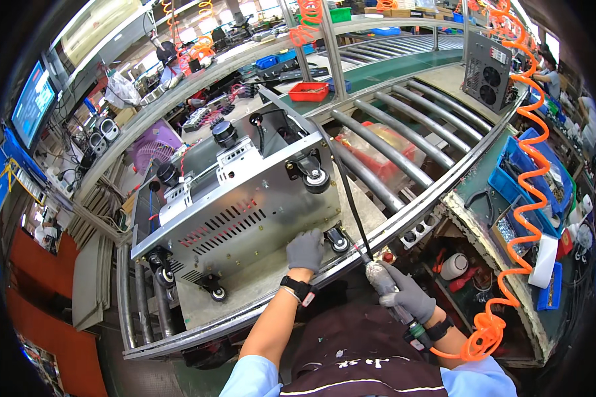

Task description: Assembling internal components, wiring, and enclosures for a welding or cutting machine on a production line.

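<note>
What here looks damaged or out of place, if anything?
The bench edge at right looks ragged and chipped, perhaps worn. The metal cabinet lies on its side, wheels facing sideways instead of down.

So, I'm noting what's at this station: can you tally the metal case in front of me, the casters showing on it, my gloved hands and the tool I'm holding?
Metal case: 1
Casters showing on it: 4
Gloved hands, left hand and right hand: 2
Tool in the right hand: 1
Total: 8
</note>
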The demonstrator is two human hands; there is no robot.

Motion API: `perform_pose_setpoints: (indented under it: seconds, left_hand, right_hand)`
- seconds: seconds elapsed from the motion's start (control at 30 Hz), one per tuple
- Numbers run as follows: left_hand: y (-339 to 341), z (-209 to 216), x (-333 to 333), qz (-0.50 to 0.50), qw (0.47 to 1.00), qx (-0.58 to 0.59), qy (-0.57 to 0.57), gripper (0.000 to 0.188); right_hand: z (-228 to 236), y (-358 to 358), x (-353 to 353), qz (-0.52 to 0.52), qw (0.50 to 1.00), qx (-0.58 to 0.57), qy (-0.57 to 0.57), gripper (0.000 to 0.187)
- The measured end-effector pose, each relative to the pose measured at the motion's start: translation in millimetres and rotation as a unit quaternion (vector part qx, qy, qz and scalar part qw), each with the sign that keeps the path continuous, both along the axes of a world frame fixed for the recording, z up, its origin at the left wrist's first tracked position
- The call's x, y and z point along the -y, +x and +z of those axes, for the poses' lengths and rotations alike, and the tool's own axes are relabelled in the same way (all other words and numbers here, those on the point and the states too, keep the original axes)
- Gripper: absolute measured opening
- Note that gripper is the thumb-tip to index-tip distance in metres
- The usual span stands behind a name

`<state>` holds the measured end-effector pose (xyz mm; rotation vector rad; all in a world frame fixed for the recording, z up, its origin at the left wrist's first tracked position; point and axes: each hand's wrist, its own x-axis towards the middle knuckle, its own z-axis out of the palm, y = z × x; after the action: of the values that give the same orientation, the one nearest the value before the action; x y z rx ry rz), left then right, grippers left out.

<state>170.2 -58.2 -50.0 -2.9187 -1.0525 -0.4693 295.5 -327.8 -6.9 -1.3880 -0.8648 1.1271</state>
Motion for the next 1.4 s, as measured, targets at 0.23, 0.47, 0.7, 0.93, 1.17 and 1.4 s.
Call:
perform_pose_setpoints:
  seconds: [0.23, 0.47, 0.7, 0.93, 1.17, 1.4]
  left_hand:
    - [-6.9, -5.8, -4.3, -0.033, 0.996, 0.088, -0.005, 0.010]
    - [1.0, -5.9, -9.2, 0.065, 0.996, 0.067, -0.013, 0.015]
    - [-1.5, -6.5, -15.5, 0.221, 0.965, 0.052, -0.134, 0.049]
    - [10.5, -13.2, -26.4, 0.250, 0.949, 0.079, -0.174, 0.060]
    - [11.9, -14.5, -26.3, 0.251, 0.944, 0.119, -0.180, 0.071]
    - [10.7, -8.7, -30.3, 0.246, 0.943, 0.088, -0.205, 0.072]
  right_hand:
    - [-8.0, 2.2, -21.1, 0.005, 1.000, -0.013, -0.003, 0.097]
    - [-25.0, -9.2, -53.8, -0.026, 0.998, 0.061, 0.006, 0.099]
    - [-16.2, -7.3, -66.5, -0.033, 0.995, 0.098, 0.005, 0.096]
    - [-8.8, -7.4, -67.3, -0.047, 0.994, 0.100, -0.010, 0.098]
    - [-11.5, 3.9, -70.0, -0.026, 0.991, 0.134, 0.006, 0.098]
    - [-7.3, 13.7, -70.7, -0.015, 0.994, 0.111, -0.003, 0.095]
